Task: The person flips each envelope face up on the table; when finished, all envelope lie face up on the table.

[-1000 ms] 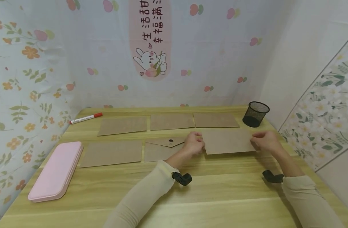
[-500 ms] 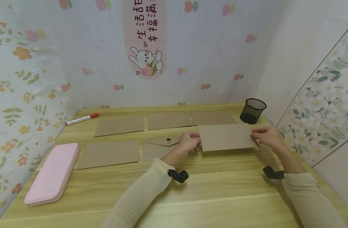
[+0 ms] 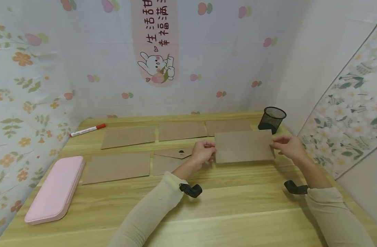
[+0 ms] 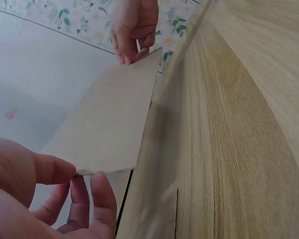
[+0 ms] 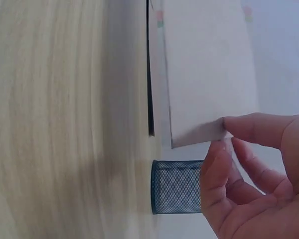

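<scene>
A brown kraft envelope (image 3: 243, 146) is held up off the wooden table (image 3: 207, 206), its plain face tilted toward me. My left hand (image 3: 204, 153) pinches its left edge and my right hand (image 3: 288, 146) pinches its right edge. The left wrist view shows the envelope (image 4: 109, 119) from beneath, pinched by my left hand (image 4: 45, 189), with my right hand (image 4: 133, 27) on the far corner. In the right wrist view, thumb and fingers of my right hand (image 5: 249, 169) grip the envelope (image 5: 204, 69) corner.
Several more brown envelopes lie flat in two rows, one (image 3: 173, 156) with its flap side up. A black mesh pen cup (image 3: 271, 120) stands at the back right, a red-capped marker (image 3: 87, 130) at the back left, a pink case (image 3: 54, 190) at the left edge.
Both hands have lifted the envelope off the table and tipped it up, so that it now stands in front of the back row and the pen cup.
</scene>
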A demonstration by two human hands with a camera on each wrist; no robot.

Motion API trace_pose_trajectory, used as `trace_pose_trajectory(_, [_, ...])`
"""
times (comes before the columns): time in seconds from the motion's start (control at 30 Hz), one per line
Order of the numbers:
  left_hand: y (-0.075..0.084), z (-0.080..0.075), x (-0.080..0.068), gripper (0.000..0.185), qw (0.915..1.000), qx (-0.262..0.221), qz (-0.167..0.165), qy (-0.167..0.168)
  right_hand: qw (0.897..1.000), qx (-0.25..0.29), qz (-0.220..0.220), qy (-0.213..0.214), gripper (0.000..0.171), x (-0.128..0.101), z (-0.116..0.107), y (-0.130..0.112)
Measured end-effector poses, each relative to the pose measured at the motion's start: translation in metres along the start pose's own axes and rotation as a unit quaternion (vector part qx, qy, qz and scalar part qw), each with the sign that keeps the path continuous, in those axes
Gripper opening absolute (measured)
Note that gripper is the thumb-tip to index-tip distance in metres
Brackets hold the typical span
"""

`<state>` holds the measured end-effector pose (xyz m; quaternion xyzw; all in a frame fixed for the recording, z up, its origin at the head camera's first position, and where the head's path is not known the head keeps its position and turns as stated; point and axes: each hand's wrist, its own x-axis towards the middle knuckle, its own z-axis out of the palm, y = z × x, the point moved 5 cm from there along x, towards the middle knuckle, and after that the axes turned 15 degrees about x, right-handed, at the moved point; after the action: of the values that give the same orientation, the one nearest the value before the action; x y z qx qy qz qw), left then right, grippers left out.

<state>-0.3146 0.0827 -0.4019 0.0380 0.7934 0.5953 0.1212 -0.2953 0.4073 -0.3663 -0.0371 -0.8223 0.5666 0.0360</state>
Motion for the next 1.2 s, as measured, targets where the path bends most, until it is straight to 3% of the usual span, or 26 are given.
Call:
trace_pose_trajectory(0.27, [0.002, -0.002, -0.002, 0.009, 0.9999, -0.009, 0.008, 0.011, 0.995, 0.091, -0.031, 0.015, 0.031, -0.004, -0.003, 0.0])
trace_pose_trajectory(0.5, [0.003, -0.003, -0.003, 0.009, 0.9998, -0.016, 0.007, 0.002, 0.985, 0.166, -0.047, -0.012, 0.019, -0.003, -0.005, 0.006])
trace_pose_trajectory(0.7, [0.002, -0.003, -0.003, 0.013, 0.9994, -0.033, 0.003, 0.005, 0.982, 0.178, -0.027, -0.056, 0.029, -0.005, -0.006, 0.013])
trace_pose_trajectory(0.83, [0.002, -0.003, -0.003, 0.013, 0.9998, -0.013, 0.013, 0.008, 0.978, 0.193, 0.005, -0.074, 0.031, -0.006, -0.008, 0.017])
trace_pose_trajectory(1.0, [0.003, -0.001, -0.003, 0.008, 0.9958, 0.071, 0.052, 0.026, 0.983, 0.161, 0.048, -0.07, 0.033, -0.006, -0.01, 0.022])
trace_pose_trajectory(1.2, [0.006, 0.003, -0.004, 0.009, 0.9816, 0.17, 0.083, 0.025, 0.996, 0.049, 0.008, -0.073, 0.05, -0.008, -0.008, 0.022])
